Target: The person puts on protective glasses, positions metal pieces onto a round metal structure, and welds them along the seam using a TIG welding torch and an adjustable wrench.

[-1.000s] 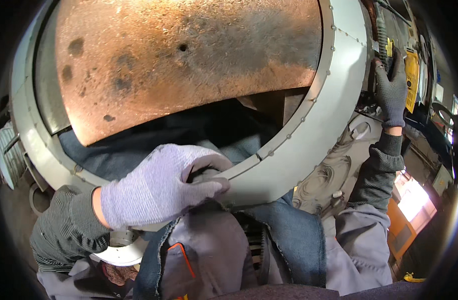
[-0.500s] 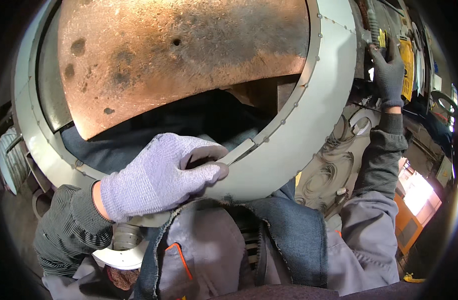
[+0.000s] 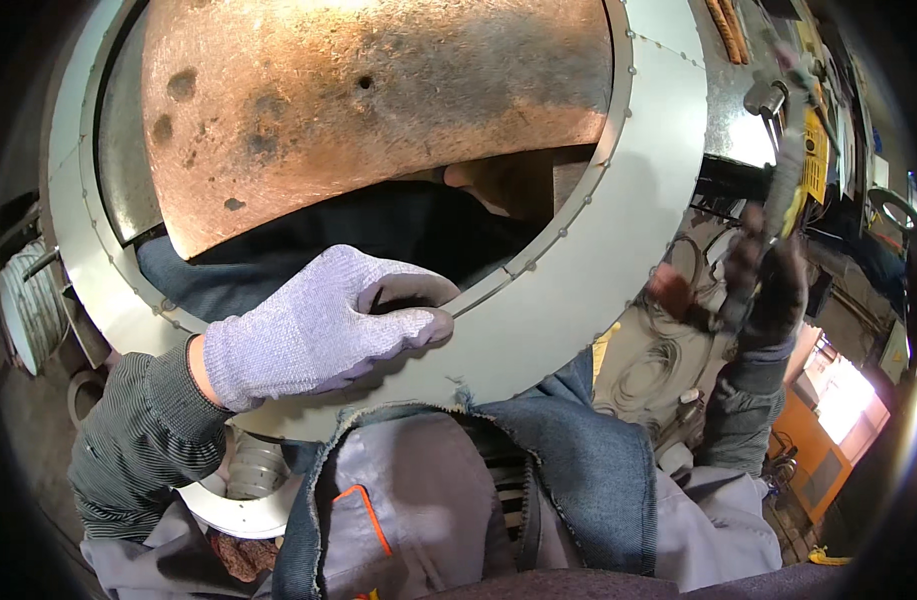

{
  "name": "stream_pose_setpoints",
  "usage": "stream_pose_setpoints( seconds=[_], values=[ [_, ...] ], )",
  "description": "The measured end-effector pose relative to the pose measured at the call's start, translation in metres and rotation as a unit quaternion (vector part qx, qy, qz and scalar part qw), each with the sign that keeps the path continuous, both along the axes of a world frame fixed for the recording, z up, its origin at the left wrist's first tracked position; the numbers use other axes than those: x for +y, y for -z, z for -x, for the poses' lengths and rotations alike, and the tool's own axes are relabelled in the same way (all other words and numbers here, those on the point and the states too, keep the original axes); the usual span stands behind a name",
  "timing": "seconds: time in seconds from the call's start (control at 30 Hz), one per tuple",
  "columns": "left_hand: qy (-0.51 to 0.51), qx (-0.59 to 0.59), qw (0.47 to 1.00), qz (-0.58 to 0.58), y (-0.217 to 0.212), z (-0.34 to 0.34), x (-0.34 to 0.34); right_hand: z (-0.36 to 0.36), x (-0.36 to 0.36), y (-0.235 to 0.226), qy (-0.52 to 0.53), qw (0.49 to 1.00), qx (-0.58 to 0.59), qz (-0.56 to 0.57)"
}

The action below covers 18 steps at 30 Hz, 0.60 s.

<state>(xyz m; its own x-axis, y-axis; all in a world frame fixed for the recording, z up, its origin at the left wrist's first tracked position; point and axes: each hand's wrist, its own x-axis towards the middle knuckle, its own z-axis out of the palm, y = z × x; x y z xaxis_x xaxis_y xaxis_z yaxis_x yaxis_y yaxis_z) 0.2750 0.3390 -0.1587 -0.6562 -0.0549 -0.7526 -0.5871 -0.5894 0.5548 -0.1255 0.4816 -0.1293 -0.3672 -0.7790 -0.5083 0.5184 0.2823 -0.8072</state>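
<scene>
My left hand [image 3: 323,325], in a pale purple glove with grey fingertips, is closed with thumb and fingers at the inner edge of a large pale grey metal ring [image 3: 578,290]. A narrow strip [image 3: 488,287] runs along that edge beside the fingertips, with small weld spots following the seam. Across the opening lies a scorched, copper-coloured curved plate [image 3: 378,110]. Off to the right, my right hand [image 3: 773,285], in a dark glove, is smeared by motion. It grips a blurred tool with a red end [image 3: 678,290] and a grey ribbed hose [image 3: 786,170].
Dark blue cloth [image 3: 218,285] shows inside the ring. A white cable coil [image 3: 28,305] stands at left. Coiled hose or cable [image 3: 643,370] lies beyond the ring at right, near an orange panel [image 3: 810,450]. A yellow label [image 3: 814,150] is at far right.
My right hand has come down toward me from the bench at right, bringing the hosed tool along. The strip's raised end by my left hand now sits closer to the ring.
</scene>
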Motion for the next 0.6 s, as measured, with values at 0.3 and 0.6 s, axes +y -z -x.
stream_pose_setpoints(
  seconds=[0.3,0.6],
  values=[
    [0.008,-0.005,0.999,-0.031,-0.007,0.002,-0.008,-0.053,0.012,-0.002,-0.158,0.986,-0.010,0.053],
    [0.012,0.016,1.000,0.016,-0.003,0.004,-0.002,-0.070,0.011,-0.007,-0.166,0.985,-0.055,-0.014]
  ],
)
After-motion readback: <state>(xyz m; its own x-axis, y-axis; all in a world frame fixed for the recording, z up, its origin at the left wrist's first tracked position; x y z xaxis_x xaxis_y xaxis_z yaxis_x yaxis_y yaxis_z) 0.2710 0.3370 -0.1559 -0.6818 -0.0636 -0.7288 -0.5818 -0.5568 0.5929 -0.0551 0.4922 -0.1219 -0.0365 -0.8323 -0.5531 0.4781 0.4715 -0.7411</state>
